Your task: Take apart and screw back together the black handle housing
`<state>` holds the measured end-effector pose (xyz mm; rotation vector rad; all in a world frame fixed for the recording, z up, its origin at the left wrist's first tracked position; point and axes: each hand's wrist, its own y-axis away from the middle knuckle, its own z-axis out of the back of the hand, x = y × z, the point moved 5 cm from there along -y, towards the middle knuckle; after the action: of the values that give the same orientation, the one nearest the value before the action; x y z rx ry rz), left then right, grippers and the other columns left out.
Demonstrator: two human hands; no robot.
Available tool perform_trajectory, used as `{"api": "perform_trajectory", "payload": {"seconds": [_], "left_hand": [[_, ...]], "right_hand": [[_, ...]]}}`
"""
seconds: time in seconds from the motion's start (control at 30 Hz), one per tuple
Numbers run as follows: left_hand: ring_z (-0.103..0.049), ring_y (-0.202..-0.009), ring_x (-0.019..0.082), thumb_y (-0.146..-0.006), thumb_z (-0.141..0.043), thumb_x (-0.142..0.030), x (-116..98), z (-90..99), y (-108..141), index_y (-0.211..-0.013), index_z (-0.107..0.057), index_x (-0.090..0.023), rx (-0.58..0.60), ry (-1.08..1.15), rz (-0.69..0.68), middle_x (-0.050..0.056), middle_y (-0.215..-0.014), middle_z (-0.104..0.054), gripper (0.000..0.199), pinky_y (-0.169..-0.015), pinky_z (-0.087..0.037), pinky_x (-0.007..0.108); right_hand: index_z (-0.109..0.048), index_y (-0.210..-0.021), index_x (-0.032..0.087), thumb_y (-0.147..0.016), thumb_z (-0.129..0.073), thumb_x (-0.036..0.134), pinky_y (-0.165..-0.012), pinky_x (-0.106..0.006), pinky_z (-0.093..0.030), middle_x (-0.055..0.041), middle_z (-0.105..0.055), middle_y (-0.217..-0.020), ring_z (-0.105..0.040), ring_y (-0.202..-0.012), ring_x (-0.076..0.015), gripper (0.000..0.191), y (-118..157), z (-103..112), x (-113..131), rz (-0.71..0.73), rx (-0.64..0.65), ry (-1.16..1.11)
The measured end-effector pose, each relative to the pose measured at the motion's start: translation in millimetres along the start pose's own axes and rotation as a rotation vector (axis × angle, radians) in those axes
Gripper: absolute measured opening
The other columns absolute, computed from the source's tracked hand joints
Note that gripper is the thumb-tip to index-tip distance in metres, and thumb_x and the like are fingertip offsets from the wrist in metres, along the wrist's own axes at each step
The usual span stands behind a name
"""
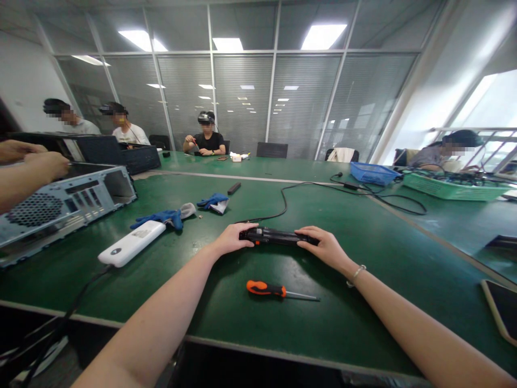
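Observation:
Both hands grip a long black device (277, 235) with a small orange-red part near its left end. Its exact kind I cannot make out. My left hand (234, 240) is closed around the left end, thumb in front. At the other end, the fingers and thumb of my right hand (321, 242) pinch the casing. A black cord (285, 202) runs back from near my left hand, though where it joins is hidden. On the green table (226, 318), a screwdriver (266, 289) with an orange and black handle lies nearer to me, its tip pointing right.
Left are a white power bank-like box (131, 245) with a cable, blue-grey gloves (172, 217), a metal computer case (68, 205) and another person's hands (48, 161). Blue (374, 173) and green baskets (452, 187) stand back right; a phone (503, 310) lies at right. Several people sit around.

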<state>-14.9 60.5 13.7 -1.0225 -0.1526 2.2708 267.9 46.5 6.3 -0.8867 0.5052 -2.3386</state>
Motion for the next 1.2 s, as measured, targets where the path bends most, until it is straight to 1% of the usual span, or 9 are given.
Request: {"api": "perform_trajectory", "payload": {"seconds": [0.13, 0.23, 0.4, 0.57, 0.77, 0.93, 1.0, 1.1, 1.2], "left_hand": [[-0.056, -0.120, 0.027, -0.067, -0.079, -0.025, -1.3, 1.0, 0.1, -0.128, -0.059, -0.019, 0.007, -0.032, -0.008, 0.008, -0.126, -0.064, 0.064, -0.106, -0.039, 0.037], [-0.058, -0.117, 0.027, -0.073, -0.074, -0.027, -2.2, 1.4, 0.4, -0.128, -0.059, -0.017, 0.013, -0.035, -0.012, 0.008, -0.125, -0.064, 0.058, -0.103, -0.041, 0.035], [-0.059, -0.115, 0.026, -0.075, -0.072, -0.024, -2.0, 1.5, -0.1, -0.127, -0.060, -0.017, 0.022, -0.044, -0.001, 0.009, -0.124, -0.065, 0.054, -0.102, -0.041, 0.036], [-0.059, -0.113, 0.026, -0.072, -0.074, -0.024, 0.3, -0.4, -3.5, -0.121, -0.063, -0.016, 0.013, -0.046, 0.002, 0.010, -0.121, -0.066, 0.051, -0.101, -0.042, 0.036], [-0.066, -0.089, 0.023, -0.062, -0.079, -0.017, 1.6, -6.0, -5.8, -0.107, -0.064, -0.014, 0.011, 0.042, 0.089, 0.006, -0.100, -0.070, 0.048, -0.085, -0.050, 0.033], [-0.064, -0.089, 0.021, -0.059, -0.080, -0.015, 4.4, -6.0, -2.9, -0.102, -0.062, -0.015, 0.002, 0.081, 0.093, 0.004, -0.098, -0.068, 0.047, -0.084, -0.048, 0.032], [-0.064, -0.087, 0.020, -0.061, -0.080, -0.017, 6.4, -6.3, -1.6, -0.103, -0.062, -0.014, 0.015, 0.135, 0.084, 0.004, -0.098, -0.067, 0.046, -0.083, -0.048, 0.031], [-0.063, -0.083, 0.019, -0.070, -0.074, -0.023, 5.4, -9.2, -0.4, -0.103, -0.063, -0.012, 0.048, 0.195, 0.067, 0.006, -0.096, -0.067, 0.037, -0.079, -0.048, 0.030], [-0.063, -0.082, 0.018, -0.072, -0.073, -0.021, -2.3, -13.5, 0.2, -0.102, -0.064, -0.012, 0.055, 0.191, 0.047, 0.005, -0.095, -0.068, 0.034, -0.078, -0.048, 0.028]], "right_hand": [[-0.068, -0.113, 0.027, -0.084, -0.062, 0.040, -0.093, -0.041, -0.052, -0.0053, -0.068, -0.111, -0.065, -0.100, -0.0234, 0.032, 0.7, -0.7, 1.2, -0.008, -0.007, 0.010], [-0.068, -0.112, 0.027, -0.084, -0.063, 0.040, -0.093, -0.041, -0.052, -0.0056, -0.068, -0.110, -0.065, -0.100, -0.0234, 0.032, 1.8, -1.8, 1.9, -0.007, -0.008, 0.027], [-0.068, -0.112, 0.026, -0.083, -0.063, 0.039, -0.092, -0.041, -0.051, -0.0059, -0.068, -0.109, -0.064, -0.099, -0.0233, 0.032, 2.1, -2.9, 1.9, 0.007, -0.002, 0.053], [-0.069, -0.109, 0.025, -0.080, -0.065, 0.037, -0.093, -0.042, -0.050, -0.0068, -0.069, -0.110, -0.064, -0.101, -0.0247, 0.031, -0.1, -3.3, 0.6, 0.004, 0.046, 0.085], [-0.069, -0.105, 0.022, -0.078, -0.066, 0.040, -0.083, -0.036, -0.051, -0.0057, -0.071, -0.101, -0.066, -0.089, -0.0219, 0.033, -2.4, -3.3, -1.8, -0.042, 0.125, 0.079], [-0.067, -0.110, 0.023, -0.079, -0.063, 0.046, -0.076, -0.033, -0.050, -0.0055, -0.072, -0.099, -0.065, -0.086, -0.0216, 0.039, -2.0, -3.6, 5.1, -0.085, 0.177, 0.109], [-0.067, -0.112, 0.024, -0.080, -0.062, 0.047, -0.075, -0.033, -0.049, -0.0050, -0.072, -0.098, -0.065, -0.084, -0.0215, 0.039, -1.4, -2.2, 8.9, -0.097, 0.200, 0.117], [-0.067, -0.110, 0.022, -0.080, -0.062, 0.047, -0.076, -0.032, -0.049, -0.0050, -0.072, -0.098, -0.065, -0.085, -0.0214, 0.039, 1.5, 1.1, 9.9, -0.139, 0.271, 0.088], [-0.068, -0.108, 0.021, -0.079, -0.064, 0.046, -0.079, -0.035, -0.049, -0.0065, -0.070, -0.099, -0.064, -0.088, -0.0225, 0.038, 5.1, 7.8, 9.8, -0.153, 0.294, 0.086]]}}
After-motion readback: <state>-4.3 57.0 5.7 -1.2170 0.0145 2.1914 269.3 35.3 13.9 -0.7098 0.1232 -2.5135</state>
